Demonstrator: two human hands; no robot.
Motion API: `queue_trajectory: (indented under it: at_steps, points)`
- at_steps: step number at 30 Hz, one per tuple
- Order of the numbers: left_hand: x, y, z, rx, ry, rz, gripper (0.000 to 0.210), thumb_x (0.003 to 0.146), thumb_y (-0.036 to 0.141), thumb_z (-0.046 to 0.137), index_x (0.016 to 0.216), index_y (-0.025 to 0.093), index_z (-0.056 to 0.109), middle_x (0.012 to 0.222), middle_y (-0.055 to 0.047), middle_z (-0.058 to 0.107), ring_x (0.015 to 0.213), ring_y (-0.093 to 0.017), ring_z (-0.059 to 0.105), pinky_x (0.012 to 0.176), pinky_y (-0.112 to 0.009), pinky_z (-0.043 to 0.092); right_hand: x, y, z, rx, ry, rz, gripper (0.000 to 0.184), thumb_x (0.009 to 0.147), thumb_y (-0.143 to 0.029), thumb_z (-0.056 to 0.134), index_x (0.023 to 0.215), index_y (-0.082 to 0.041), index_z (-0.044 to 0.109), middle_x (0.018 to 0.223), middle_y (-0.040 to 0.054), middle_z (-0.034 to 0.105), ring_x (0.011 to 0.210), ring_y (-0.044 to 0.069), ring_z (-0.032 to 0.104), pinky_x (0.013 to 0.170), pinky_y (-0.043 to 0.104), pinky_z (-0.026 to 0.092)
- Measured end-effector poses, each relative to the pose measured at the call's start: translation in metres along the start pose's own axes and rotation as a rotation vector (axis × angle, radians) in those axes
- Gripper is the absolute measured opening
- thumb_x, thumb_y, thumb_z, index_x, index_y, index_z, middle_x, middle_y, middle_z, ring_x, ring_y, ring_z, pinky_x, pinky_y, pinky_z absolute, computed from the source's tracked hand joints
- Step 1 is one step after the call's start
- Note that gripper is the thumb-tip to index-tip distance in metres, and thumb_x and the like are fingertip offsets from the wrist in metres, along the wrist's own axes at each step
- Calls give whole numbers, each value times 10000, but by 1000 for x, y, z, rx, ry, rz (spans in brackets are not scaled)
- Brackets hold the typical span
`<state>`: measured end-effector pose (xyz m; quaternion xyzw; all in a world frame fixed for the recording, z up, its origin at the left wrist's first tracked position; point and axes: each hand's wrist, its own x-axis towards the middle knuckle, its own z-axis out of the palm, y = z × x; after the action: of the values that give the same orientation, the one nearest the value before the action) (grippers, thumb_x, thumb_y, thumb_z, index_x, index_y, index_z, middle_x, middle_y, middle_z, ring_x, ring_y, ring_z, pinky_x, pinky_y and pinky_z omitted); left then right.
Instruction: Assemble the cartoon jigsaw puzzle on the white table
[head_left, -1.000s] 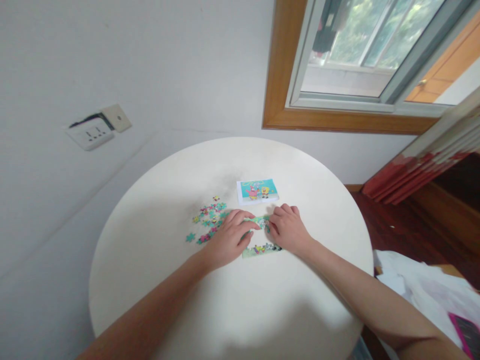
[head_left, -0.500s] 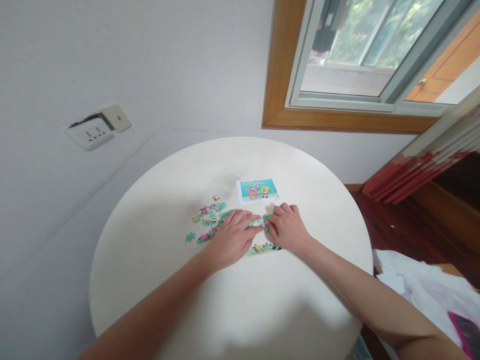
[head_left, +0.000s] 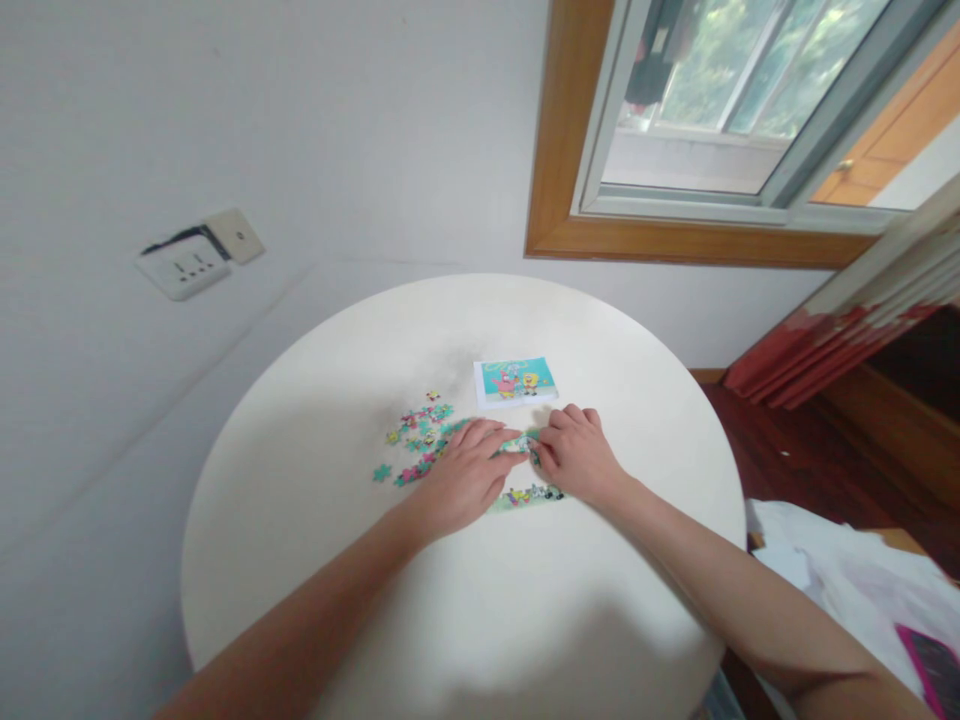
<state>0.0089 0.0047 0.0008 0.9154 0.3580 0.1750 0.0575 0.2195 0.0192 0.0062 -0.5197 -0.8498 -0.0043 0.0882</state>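
Left of the left fingertips lie loose teal, pink and yellow jigsaw pieces (head_left: 428, 439). The left hand (head_left: 463, 473), thumb and forefinger slightly parted, touches a narrow green-and-teal strip of joined pieces (head_left: 523, 444); its grip is unclear. Beyond the fingers lies a blue cartoon card (head_left: 517, 382); nearer, a pale-green picture strip (head_left: 531, 497). The right hand (head_left: 576, 456) curls over the joined strip's right end, its hold hidden. Steadying that strip seems the step in hand; the next move calls for light, even pressure. Beneath the fingers is a round white table (head_left: 315, 480); beyond them, left to right, a white socket (head_left: 189, 266) and wood-framed window (head_left: 559, 130).
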Motion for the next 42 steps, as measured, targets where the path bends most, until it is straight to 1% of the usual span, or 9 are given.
queue_trajectory:
  at_steps: [5,7,10,14,19,24,29,34,42]
  points:
    - [-1,-2,3,-17,13,2,342,902,136,490,1176,267,648,1306,-43,567,1239,-247,410,1087,-477,298,-3,17,-14,113,44,50,271,941,-315,457,849,-200,684,863,63,599,908,218,480,777,366,288]
    - [-1,-2,4,-24,14,1,341,900,135,493,1173,266,648,1309,-39,565,1242,-252,406,1082,-480,299,-3,25,-16,159,22,25,212,919,-299,503,912,-227,702,885,60,605,917,217,484,778,359,294]
    - [-1,-3,4,-26,5,-4,339,894,137,502,1172,268,647,1307,-36,567,1236,-255,408,1075,-481,303,-3,32,-13,208,-52,-63,165,882,-287,568,953,-271,716,903,50,607,935,213,488,794,351,302]
    - [-1,-2,3,-22,-4,0,354,893,132,497,1190,263,638,1304,-47,567,1233,-254,410,1074,-485,302,-4,30,-8,239,-94,-113,184,843,-356,635,995,-293,718,916,43,608,935,212,491,804,354,306]
    - [0,-1,1,-35,3,-1,388,887,125,500,1217,284,628,1298,-48,570,1231,-255,413,1070,-489,306,-4,26,-10,244,-107,-118,192,851,-334,630,1014,-282,717,924,48,613,939,213,492,806,352,313]
    - [0,-2,2,-39,3,2,379,887,117,496,1201,277,639,1303,-43,570,1234,-256,408,1062,-479,318,-3,26,-12,252,-112,-124,192,860,-339,618,1011,-276,719,921,49,610,938,212,492,818,353,315]
    - [-1,-3,2,-33,-14,-5,414,890,120,500,1250,294,607,1317,-43,558,1242,-257,402,1077,-486,305,-3,26,-12,258,-120,-123,192,857,-338,624,1008,-272,723,919,50,613,941,213,494,816,352,310]
    - [-1,-3,2,-37,-10,-6,379,896,122,484,1209,277,632,1311,-46,562,1241,-255,403,1069,-482,317,-3,24,-16,259,-129,-123,194,860,-335,620,1009,-268,725,910,51,614,940,213,494,812,351,309]
    - [-1,-4,3,-51,-2,-2,402,889,111,486,1223,287,624,1312,-54,561,1234,-264,411,1045,-497,338,-4,25,-14,259,-124,-137,196,867,-332,608,1015,-267,719,916,53,615,946,213,496,824,351,314]
